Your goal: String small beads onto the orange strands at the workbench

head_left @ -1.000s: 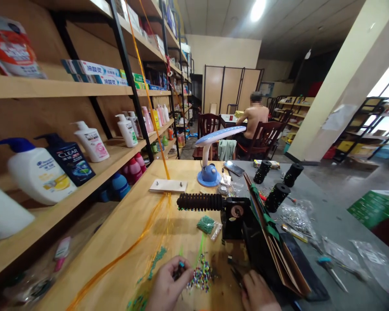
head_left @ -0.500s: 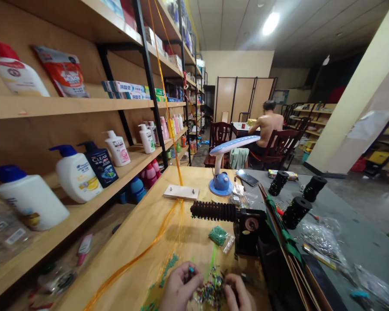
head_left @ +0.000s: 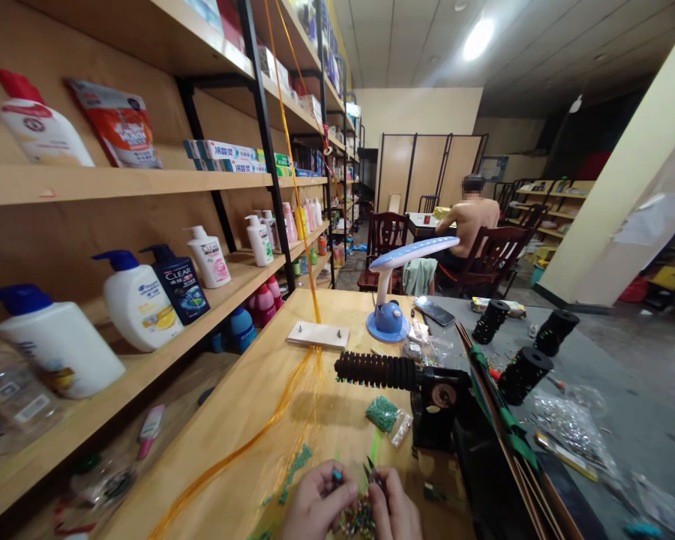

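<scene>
Teal bead [head_left: 337, 475], left hand [head_left: 316, 504], metal tool [head_left: 370, 472], right hand [head_left: 397, 508]

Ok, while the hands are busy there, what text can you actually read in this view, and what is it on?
"CLEAR" on the dark blue pump bottle on the shelf.
"冷酸灵" on the toothpaste boxes on the shelf above.
The labels on the white pump bottle and the red and white pouch are too small or blurred to read.
</scene>
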Tool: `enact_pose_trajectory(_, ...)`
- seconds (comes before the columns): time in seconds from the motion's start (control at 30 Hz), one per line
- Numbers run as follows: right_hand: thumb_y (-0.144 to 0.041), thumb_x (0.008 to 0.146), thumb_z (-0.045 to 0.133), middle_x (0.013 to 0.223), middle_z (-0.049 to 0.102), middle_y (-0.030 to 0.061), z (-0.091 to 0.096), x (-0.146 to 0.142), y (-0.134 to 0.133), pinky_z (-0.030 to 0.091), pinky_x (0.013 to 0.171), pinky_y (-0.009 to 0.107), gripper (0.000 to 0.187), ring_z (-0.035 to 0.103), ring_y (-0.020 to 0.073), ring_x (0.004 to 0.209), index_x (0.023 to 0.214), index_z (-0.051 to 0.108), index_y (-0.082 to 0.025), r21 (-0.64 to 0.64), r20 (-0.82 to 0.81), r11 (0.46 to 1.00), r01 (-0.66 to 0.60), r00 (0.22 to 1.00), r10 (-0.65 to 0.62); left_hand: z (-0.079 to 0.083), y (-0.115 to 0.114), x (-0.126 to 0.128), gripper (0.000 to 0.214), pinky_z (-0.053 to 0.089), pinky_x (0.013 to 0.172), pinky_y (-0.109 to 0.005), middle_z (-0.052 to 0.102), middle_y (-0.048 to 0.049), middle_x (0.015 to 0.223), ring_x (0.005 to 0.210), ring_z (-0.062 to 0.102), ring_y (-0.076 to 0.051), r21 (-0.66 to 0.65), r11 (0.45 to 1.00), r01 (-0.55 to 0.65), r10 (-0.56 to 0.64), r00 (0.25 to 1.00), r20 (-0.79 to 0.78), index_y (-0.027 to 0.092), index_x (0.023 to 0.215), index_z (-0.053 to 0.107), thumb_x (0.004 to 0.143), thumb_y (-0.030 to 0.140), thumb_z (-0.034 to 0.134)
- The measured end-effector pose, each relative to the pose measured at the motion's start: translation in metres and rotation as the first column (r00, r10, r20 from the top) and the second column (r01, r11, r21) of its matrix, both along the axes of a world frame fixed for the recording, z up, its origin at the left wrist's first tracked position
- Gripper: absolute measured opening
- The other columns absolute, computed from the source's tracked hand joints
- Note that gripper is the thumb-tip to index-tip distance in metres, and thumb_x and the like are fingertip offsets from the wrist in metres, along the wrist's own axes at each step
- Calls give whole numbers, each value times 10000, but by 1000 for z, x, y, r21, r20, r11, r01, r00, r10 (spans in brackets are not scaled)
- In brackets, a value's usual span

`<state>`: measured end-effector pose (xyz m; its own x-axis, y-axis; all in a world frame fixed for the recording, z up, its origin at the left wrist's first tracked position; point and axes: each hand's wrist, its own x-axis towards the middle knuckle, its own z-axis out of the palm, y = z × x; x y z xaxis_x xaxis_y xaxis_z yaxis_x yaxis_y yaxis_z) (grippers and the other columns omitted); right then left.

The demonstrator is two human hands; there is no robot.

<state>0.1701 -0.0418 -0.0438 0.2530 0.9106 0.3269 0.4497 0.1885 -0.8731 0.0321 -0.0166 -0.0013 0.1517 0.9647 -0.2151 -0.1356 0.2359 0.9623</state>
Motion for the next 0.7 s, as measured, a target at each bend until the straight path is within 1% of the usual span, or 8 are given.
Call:
enact_pose_trajectory(0.13, -663, 910, 375, 571, 678, 8, 0, 1, 2, 466, 479, 219, 513, 623, 176, 475, 820, 642, -233, 7, -4, 1000, -6, 1000, 6, 2, -1, 0, 410, 235, 402, -193, 619, 27, 498, 391, 376, -66, -11, 1000, -1, 1, 1000, 4, 159, 627, 613, 578, 506, 828)
enact_pose_trajectory(0.23, -648, 916, 378, 575, 671, 1, 0, 2, 2, 457, 481, 215, 501, 620, 169, 476, 794, 628, -231, 8, -3, 999, -33, 999, 33, 3, -1, 1, 388, 244, 408, -194, 618, 30, 495, 396, 383, -67, -2, 1000, -9, 9, 1000, 9, 163, 626, 616, 584, 485, 829)
enact_pose_trajectory(0.4, -651, 914, 378, 560, 659, -6, 1, 3, 2, 450, 475, 216, 502, 618, 170, 469, 786, 624, -233, 14, -2, 999, -39, 999, 39, -3, 1, 1, 423, 244, 398, -198, 605, 39, 482, 370, 351, -58, -34, 999, 10, -10, 1000, -5, 169, 614, 607, 546, 523, 827)
enact_pose_trajectory(0.5, -658, 908, 385, 564, 660, -5, 1, 3, 1, 449, 477, 219, 504, 615, 171, 469, 812, 631, -228, 11, -6, 999, -43, 999, 43, -6, 2, -1, 434, 252, 400, -198, 608, 39, 493, 373, 355, -57, -35, 999, 15, -16, 1000, -14, 168, 621, 607, 550, 540, 819)
enact_pose_trajectory(0.63, -645, 918, 373, 563, 646, -5, 3, 4, 1, 442, 478, 218, 503, 609, 168, 473, 815, 627, -223, -5, -3, 998, -66, 998, 66, -7, 2, -2, 437, 257, 404, -191, 619, 34, 498, 379, 362, -58, -42, 999, 34, -34, 999, -9, 163, 627, 618, 547, 542, 820)
enact_pose_trajectory(0.7, -635, 925, 368, 565, 648, -2, 3, 4, 1, 444, 483, 219, 500, 614, 168, 478, 808, 623, -222, -4, -7, 997, -77, 997, 77, -7, 2, -2, 430, 245, 401, -192, 619, 31, 494, 383, 363, -59, -37, 999, 24, -24, 1000, -7, 159, 624, 623, 548, 531, 826)
